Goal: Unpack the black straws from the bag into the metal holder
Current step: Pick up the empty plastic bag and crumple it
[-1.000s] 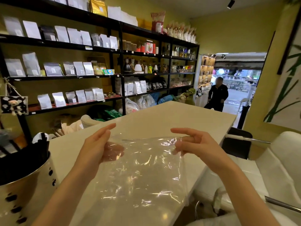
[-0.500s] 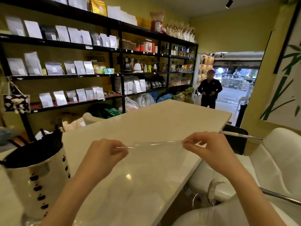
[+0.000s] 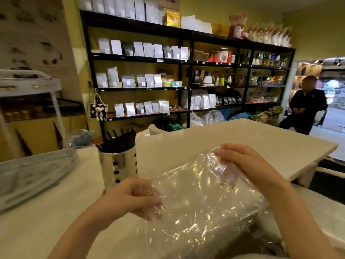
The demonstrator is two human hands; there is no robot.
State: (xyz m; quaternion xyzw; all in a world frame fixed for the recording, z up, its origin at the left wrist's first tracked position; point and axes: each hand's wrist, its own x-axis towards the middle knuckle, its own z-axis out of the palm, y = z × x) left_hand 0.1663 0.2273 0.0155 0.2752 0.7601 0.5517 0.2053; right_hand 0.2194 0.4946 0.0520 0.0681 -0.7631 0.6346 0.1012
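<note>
A clear plastic bag [image 3: 203,199] hangs crumpled between both hands over the white counter [image 3: 242,139]; no straws show inside it. My left hand [image 3: 134,197] grips its near left corner. My right hand [image 3: 242,163] pinches its far right edge. The metal holder [image 3: 119,165], shiny with black cut-outs, stands upright on the counter just beyond my left hand. A bundle of black straws [image 3: 121,141] fills it and leans to the right.
A stack of grey trays [image 3: 31,174] lies at the left. Black shelves [image 3: 186,86] with pouches and kettles line the back wall. A person in dark clothes [image 3: 304,107] stands at the doorway on the right. White chairs sit at the right edge.
My view has swung left, so the holder now sits nearer the middle. The bag went from stretched flat between my fingers to crumpled, with my left hand lower and nearer to me.
</note>
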